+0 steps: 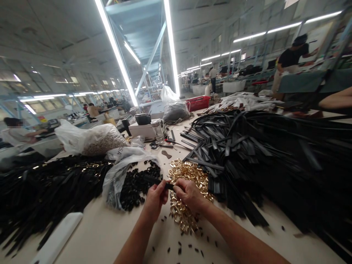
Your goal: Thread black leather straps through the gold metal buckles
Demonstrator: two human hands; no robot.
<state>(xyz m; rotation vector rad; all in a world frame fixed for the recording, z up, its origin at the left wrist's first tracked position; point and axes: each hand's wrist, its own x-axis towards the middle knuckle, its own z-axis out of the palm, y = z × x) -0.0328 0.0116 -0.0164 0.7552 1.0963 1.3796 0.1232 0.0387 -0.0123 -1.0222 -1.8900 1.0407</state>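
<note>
Between my two hands is a black strap (168,186), held in a pinch from both sides. My left hand (156,198) grips it near the black loops, and my right hand (189,194) grips its other end over the gold buckles. The gold buckles (183,216) lie in a loose pile under and around my right hand. Small black loops (132,190) spill from a clear plastic bag (111,187) left of my hands. Small black bits (179,250) are scattered on the pale table (110,227) in front.
Black straps (231,146) are heaped on the right, with finished-looking strap bundles (55,183) on the left. Behind stand a glass jar (157,132), a white box (141,131), a filled plastic bag (101,141) and a red crate (198,103). Another person's arm (337,99) shows at right.
</note>
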